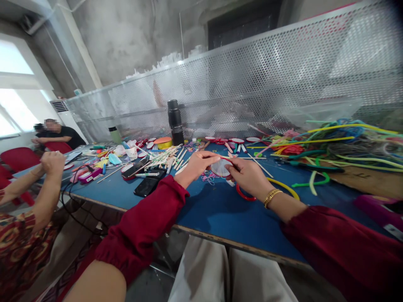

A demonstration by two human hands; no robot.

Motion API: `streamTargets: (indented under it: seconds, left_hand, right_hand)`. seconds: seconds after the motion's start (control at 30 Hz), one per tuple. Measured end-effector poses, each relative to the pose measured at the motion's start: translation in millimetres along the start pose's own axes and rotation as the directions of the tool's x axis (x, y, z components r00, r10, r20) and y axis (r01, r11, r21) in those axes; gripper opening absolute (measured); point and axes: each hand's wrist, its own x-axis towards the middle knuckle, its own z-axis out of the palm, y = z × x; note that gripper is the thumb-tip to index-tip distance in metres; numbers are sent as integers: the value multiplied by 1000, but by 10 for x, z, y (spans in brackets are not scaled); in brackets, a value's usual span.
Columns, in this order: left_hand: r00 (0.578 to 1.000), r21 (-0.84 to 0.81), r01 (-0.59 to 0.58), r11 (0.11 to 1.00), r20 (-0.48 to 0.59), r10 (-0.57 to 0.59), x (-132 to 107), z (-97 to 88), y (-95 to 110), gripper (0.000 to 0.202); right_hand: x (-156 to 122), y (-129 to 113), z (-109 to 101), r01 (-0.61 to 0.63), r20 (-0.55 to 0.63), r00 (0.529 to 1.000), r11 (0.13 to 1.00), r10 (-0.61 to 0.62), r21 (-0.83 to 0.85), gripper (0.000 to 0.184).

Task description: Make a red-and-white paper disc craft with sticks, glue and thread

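Observation:
Both hands hold a small round white disc with a red rim [219, 167] just above the blue table [201, 209]. My left hand [199, 165] grips its upper left edge between thumb and fingers. On the disc's right side, the thumb and fingers of my right hand [250, 174] pinch the rim. A red ring [244, 193] lies below my right hand, and a yellow tube [288, 186] curves behind that wrist. Thin pink and blue loops [208, 178] rest on the table beneath my left hand.
Phones [148, 184] and a heap of paper-like sticks [171, 157] lie to the left. A black bottle [175, 121] stands at the back. Colourful tubes [340, 142] and pliers [308, 162] are piled right. A co-worker's clasped hands [53, 162] are at far left.

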Motion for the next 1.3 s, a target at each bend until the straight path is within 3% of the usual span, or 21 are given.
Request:
streamTargets:
  seconds: [0.3, 0.57, 0.8, 1.3]
  left_hand:
    - [1000, 7, 18, 1000, -4, -18, 15, 0, -38, 26]
    - [999, -43, -29, 999, -47, 27, 22, 16, -40, 30]
    - [999, -58, -9, 998, 43, 11, 37, -32, -26, 32]
    - [996, 30, -46, 998, 84, 44, 55, -49, -70, 34]
  right_hand:
    - [6, 8, 9, 9, -2, 1000, 1000, -9, -5, 20]
    - [24, -8, 12, -63, 18, 998, 990, 61, 127, 15]
    - [13, 13, 26, -62, 26, 998, 993, 59, 102, 16]
    - [-1, -87, 16, -148, 38, 989, 974, 144, 172, 9]
